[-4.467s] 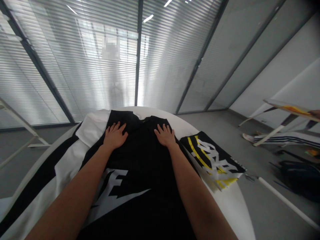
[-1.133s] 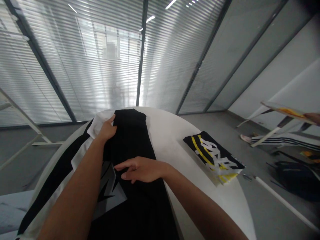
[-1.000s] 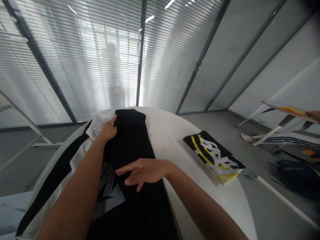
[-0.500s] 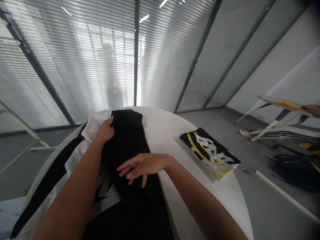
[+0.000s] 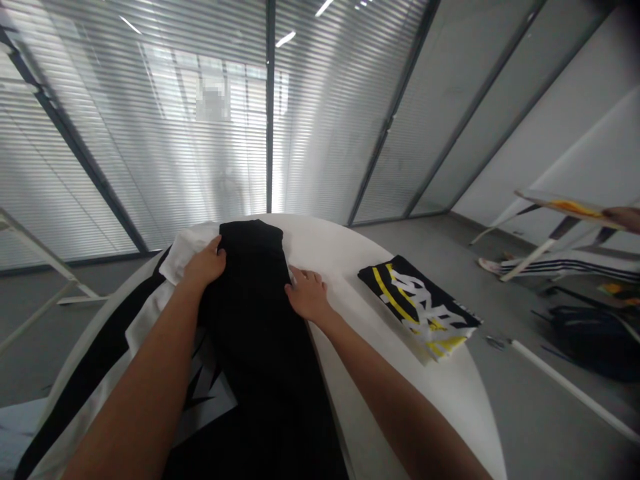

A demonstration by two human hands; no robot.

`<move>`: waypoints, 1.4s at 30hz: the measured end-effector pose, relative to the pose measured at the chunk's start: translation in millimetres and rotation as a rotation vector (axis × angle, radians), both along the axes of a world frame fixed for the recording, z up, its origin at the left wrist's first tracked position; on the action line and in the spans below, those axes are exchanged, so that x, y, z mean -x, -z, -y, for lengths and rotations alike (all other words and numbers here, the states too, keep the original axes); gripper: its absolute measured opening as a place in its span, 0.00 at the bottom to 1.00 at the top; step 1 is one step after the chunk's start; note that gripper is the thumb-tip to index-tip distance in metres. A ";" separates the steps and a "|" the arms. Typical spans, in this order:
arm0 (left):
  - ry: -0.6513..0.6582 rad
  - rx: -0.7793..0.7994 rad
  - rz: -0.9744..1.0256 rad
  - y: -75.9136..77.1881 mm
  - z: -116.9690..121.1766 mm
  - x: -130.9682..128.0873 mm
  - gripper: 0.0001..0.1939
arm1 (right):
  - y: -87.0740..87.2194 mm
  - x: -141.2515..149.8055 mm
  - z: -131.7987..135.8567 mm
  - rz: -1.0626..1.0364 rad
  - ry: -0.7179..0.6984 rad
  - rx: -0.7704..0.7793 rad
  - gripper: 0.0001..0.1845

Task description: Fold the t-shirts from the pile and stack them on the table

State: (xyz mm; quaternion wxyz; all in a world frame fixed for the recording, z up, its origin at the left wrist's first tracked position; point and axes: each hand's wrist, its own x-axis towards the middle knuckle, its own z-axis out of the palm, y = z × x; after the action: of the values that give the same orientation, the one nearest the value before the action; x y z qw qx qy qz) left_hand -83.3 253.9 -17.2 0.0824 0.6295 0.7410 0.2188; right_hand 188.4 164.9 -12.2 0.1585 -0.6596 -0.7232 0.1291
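A black shirt [image 5: 250,287] lies lengthwise over the round white table, with a black-and-white print [image 5: 213,393] showing near my left forearm. At the shirt's far left edge, my left hand [image 5: 206,262] is closed, pinching the cloth between thumb and fingers. My right hand [image 5: 309,295] is at the opposite edge, its thumb on the black cloth and its fingers bent by the border over the table. White cloth [image 5: 183,257] lies bunched beneath and left of my left hand, with more black cloth beside it.
On the right of the table [image 5: 335,257] rests a folded black garment [image 5: 420,300] with white and yellow print. Beyond are blinds [image 5: 210,160], a side table [image 5: 560,200] with yellow cloth and another person's hand, a striped trouser leg [image 5: 565,263] and a dark bag [image 5: 590,333].
My right hand has moved from above the middle of the black shirt, fingers spread, outward and forward to its right edge. My left hand keeps its hold at the left edge.
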 end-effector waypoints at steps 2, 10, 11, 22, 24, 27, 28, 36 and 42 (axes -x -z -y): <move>0.022 -0.009 0.023 -1.1 -0.4 -1.0 0.31 | 4.8 1.4 2.4 0.023 -0.062 -0.022 0.29; 0.093 -0.110 0.133 -4.1 -0.2 -4.4 0.30 | -0.2 7.7 3.7 -0.172 -0.172 0.010 0.34; 0.088 -0.105 0.139 -4.0 -0.2 -4.0 0.30 | -0.5 7.8 2.1 -0.238 -0.186 0.018 0.32; 0.095 -0.084 0.125 -2.4 -2.2 -4.6 0.28 | 4.4 0.9 -15.1 -1.097 0.045 0.393 0.25; 0.119 -0.101 0.137 -2.7 -3.2 -5.3 0.28 | 5.5 -0.7 -16.0 -1.210 0.050 0.459 0.23; 0.131 -0.118 0.194 -3.1 -4.6 -5.4 0.28 | 8.7 -2.7 -17.1 -1.267 0.049 0.510 0.23; 0.126 -0.122 0.215 -2.9 -4.9 -5.2 0.28 | 9.8 -3.3 -17.3 -1.268 0.044 0.514 0.25; 0.039 -0.108 0.284 -1.7 -3.4 -3.6 0.28 | 10.2 -6.3 -15.1 -1.240 -0.047 0.515 0.35; 0.093 -0.154 0.322 -0.9 -3.8 -5.2 0.28 | 7.6 -6.3 -14.5 -1.128 -0.017 0.485 0.33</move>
State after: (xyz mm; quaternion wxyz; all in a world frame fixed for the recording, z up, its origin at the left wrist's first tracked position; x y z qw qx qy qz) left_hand -78.1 257.6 -16.3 0.1614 0.6244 0.6694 0.3688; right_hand 194.7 179.4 -19.8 0.3611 -0.5011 -0.4833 0.6205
